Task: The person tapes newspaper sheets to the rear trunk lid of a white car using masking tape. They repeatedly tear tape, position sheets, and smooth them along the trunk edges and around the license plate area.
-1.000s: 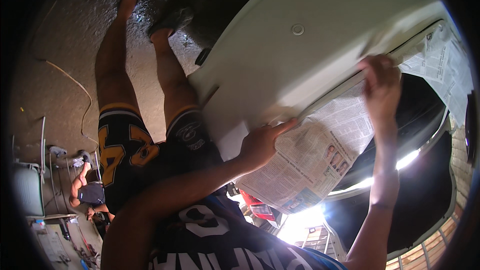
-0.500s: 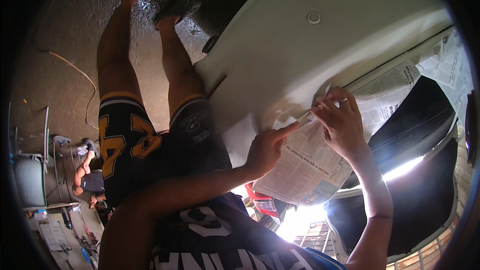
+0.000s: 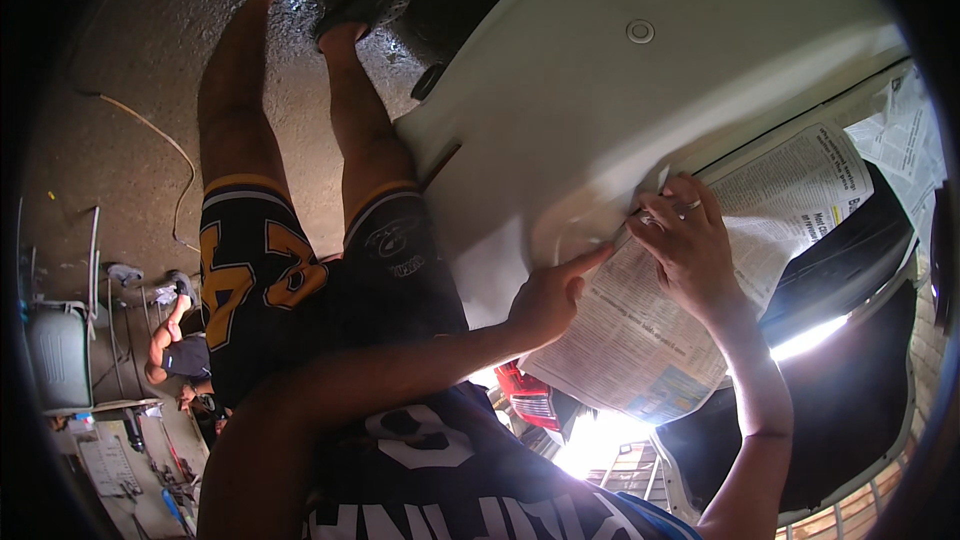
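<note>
A newspaper sheet point(image 3: 640, 325) lies along the edge of a pale car body panel point(image 3: 560, 110), over a dark opening. My left hand point(image 3: 548, 308) is at the sheet's left part, index finger stretched along the paper's edge against the panel and the other fingers loosely bent, gripping nothing visible. My right hand point(image 3: 692, 255), with a ring on one finger, pinches the upper edge of the same sheet where it meets the panel. Its fingertips partly hide that edge. Farther right, the sheet spreads loosely over the dark opening.
More newspaper point(image 3: 905, 130) covers the far right. A red tail light point(image 3: 530, 395) and bright glare are below the sheet. Another person point(image 3: 185, 355) is at the lower left, near a grey plastic chair point(image 3: 58, 355) and scattered tools. A hose point(image 3: 165, 140) crosses the floor.
The view has shifted slightly. The newspaper's right end has moved outward over the dark opening. Both hands stay at nearly the same places on the paper's edge.
</note>
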`<state>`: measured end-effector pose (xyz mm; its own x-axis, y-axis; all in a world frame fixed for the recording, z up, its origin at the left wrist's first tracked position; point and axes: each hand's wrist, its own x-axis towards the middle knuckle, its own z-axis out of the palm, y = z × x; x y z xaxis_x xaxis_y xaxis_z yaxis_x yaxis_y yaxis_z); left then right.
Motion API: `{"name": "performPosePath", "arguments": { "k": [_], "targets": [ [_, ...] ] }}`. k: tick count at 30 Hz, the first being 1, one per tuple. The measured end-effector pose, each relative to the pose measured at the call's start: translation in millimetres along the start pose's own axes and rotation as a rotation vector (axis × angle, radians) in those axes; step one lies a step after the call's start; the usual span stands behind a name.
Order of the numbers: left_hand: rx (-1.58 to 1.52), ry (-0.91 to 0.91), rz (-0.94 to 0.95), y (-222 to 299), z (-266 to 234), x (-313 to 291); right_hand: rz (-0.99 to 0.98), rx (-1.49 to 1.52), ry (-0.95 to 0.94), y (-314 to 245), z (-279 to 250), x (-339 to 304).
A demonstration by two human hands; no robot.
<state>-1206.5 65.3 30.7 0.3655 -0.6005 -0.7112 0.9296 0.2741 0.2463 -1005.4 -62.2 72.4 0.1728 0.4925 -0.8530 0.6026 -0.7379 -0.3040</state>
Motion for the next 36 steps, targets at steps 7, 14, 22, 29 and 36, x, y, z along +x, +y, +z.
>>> {"name": "performPosePath", "arguments": {
  "k": [7, 14, 22, 29, 36],
  "targets": [
    [-0.089, -0.161, -0.222, 10, -9, 3, 0.001, -0.008, -0.048, 2, 2, 1],
    [-0.089, -0.124, -0.2, 17, -10, -5, -0.021, 0.029, -0.075, -13, 11, -6],
    [0.148, -0.074, -0.127, 9, 0, -16, -0.057, 0.016, -0.103, 0, 13, -11],
    [0.098, 0.064, -0.098, 13, 11, -21, -0.1, 0.007, -0.072, 7, 14, -19],
    [0.062, 0.033, -0.192, 10, 4, -21, -0.067, -0.063, 0.024, 18, 24, -30]
  ]
}}
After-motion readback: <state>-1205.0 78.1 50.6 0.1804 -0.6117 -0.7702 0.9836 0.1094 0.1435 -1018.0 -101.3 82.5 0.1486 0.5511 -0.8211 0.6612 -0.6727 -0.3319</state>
